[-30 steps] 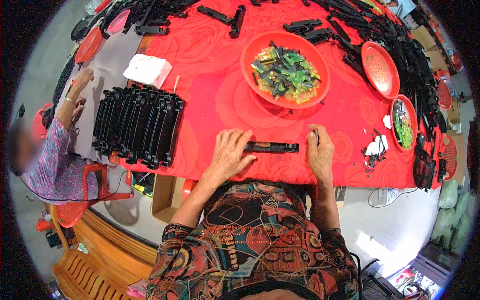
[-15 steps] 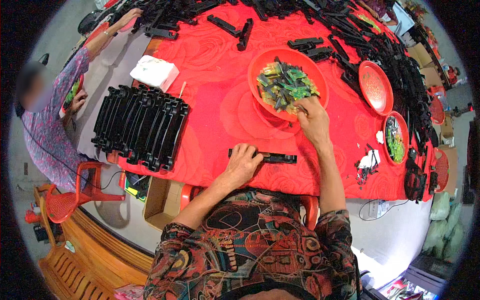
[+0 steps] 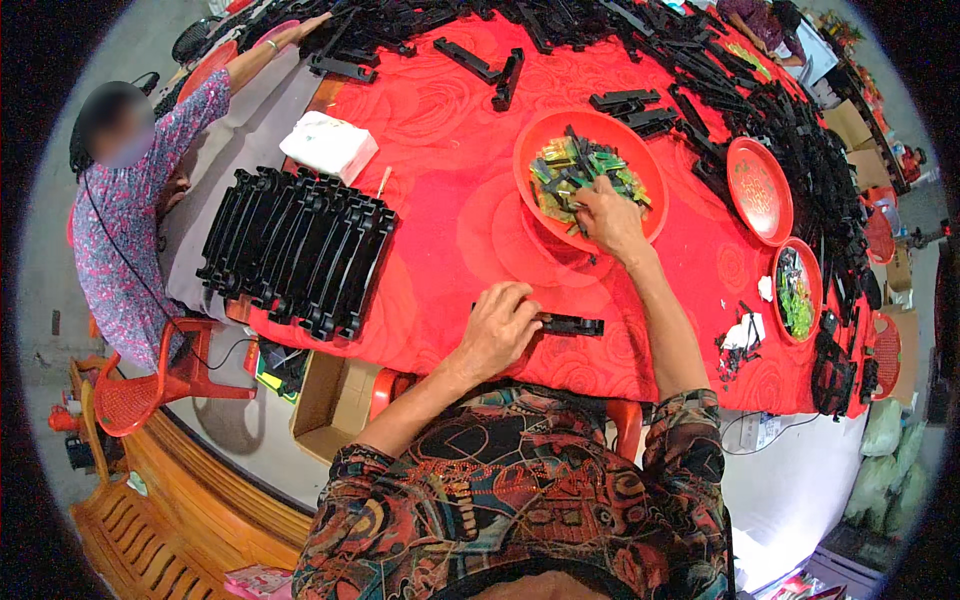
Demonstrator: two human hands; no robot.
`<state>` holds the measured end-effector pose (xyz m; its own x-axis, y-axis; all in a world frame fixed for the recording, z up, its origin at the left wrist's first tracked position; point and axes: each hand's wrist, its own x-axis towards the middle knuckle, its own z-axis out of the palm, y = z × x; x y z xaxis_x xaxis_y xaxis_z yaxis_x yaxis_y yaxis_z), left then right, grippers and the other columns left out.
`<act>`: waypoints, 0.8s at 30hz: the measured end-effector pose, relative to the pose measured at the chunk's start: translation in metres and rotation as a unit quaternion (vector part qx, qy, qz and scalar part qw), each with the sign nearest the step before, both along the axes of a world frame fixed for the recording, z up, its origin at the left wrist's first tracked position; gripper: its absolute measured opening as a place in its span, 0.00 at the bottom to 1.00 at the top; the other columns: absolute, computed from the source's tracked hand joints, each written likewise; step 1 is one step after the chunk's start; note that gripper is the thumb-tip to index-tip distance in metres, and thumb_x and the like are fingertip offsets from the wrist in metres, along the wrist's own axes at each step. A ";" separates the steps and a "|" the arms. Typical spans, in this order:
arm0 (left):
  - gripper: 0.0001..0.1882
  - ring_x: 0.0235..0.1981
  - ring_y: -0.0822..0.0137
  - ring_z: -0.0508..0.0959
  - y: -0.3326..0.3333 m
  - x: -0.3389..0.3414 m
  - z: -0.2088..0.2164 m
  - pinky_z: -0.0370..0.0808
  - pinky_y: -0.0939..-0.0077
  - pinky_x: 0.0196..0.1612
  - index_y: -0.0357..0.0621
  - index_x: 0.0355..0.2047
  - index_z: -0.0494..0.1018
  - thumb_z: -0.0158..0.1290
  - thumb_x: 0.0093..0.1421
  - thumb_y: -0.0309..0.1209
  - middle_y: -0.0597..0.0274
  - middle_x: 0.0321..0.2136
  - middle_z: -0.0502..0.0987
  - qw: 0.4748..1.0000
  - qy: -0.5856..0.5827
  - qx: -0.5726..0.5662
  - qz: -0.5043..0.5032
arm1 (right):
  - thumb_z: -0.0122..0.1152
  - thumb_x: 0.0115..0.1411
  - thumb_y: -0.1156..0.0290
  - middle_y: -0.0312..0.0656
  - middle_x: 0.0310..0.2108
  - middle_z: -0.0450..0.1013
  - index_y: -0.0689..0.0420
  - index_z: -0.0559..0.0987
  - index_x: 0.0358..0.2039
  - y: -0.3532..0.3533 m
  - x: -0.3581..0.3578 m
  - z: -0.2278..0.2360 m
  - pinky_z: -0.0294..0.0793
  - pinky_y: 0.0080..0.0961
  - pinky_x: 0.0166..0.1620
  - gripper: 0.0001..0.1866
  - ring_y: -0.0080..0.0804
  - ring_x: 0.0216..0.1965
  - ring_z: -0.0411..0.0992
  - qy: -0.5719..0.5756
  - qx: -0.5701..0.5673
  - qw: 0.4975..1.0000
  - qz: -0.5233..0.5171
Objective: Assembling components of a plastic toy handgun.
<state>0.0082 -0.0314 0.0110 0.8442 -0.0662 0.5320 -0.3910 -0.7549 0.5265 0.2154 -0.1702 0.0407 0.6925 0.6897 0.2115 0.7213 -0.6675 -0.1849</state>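
Observation:
My left hand (image 3: pixel 503 328) rests near the table's front edge, its fingers curled over the left part of a slim black plastic bar (image 3: pixel 575 325). The right end of that bar sticks out beyond the fingers. Ahead and to the right, my right hand (image 3: pixel 612 220) reaches over the near rim of a round red bowl (image 3: pixel 528 190). Its fingers are pinched among small green, yellow and black plastic pieces (image 3: pixel 562 160); what lies between the fingertips is too small to make out.
A row of black bars (image 3: pixel 295 255) lies at left, before a white tissue pack (image 3: pixel 328 146). Heaps of black parts (image 3: pixel 800 150) line the far and right edges. Two red dishes (image 3: pixel 758 190) stand at right. At far left a person (image 3: pixel 120 230) reaches across the table.
My right hand has moved deeper into the bowl, from its near rim toward the middle of the pieces. My left hand has lifted slightly and shifted along the bar. The whole view has shifted a little.

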 end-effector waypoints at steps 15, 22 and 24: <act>0.04 0.24 0.78 0.72 0.002 -0.017 0.016 0.69 0.81 0.27 0.37 0.29 0.72 0.54 0.54 0.25 0.65 0.20 0.74 0.905 0.198 -0.376 -0.035 | 0.58 0.51 0.74 0.45 0.26 0.68 0.60 0.72 0.33 -0.028 -0.135 0.020 0.69 0.32 0.31 0.08 0.42 0.29 0.70 0.307 0.220 0.912 0.159; 0.08 0.20 0.78 0.71 0.005 -0.020 0.006 0.70 0.83 0.25 0.37 0.25 0.71 0.51 0.58 0.28 0.66 0.19 0.73 0.757 0.340 -0.553 -0.077 | 0.64 0.44 0.78 0.43 0.30 0.70 0.59 0.73 0.35 -0.039 -0.161 0.007 0.71 0.28 0.29 0.15 0.38 0.28 0.71 0.187 0.293 0.935 0.075; 0.08 0.19 0.77 0.71 0.007 -0.023 0.003 0.69 0.83 0.24 0.38 0.25 0.71 0.50 0.58 0.29 0.66 0.19 0.73 0.717 0.372 -0.583 -0.091 | 0.65 0.42 0.81 0.43 0.31 0.71 0.58 0.74 0.33 -0.043 -0.168 0.009 0.73 0.28 0.30 0.15 0.38 0.29 0.72 0.146 0.299 0.935 0.124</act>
<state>-0.0147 -0.0247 0.0140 0.9567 -0.0871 -0.2776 0.2890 0.3945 0.8723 0.0473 -0.2131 0.0502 0.6163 0.6547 0.4377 0.7001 -0.2009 -0.6852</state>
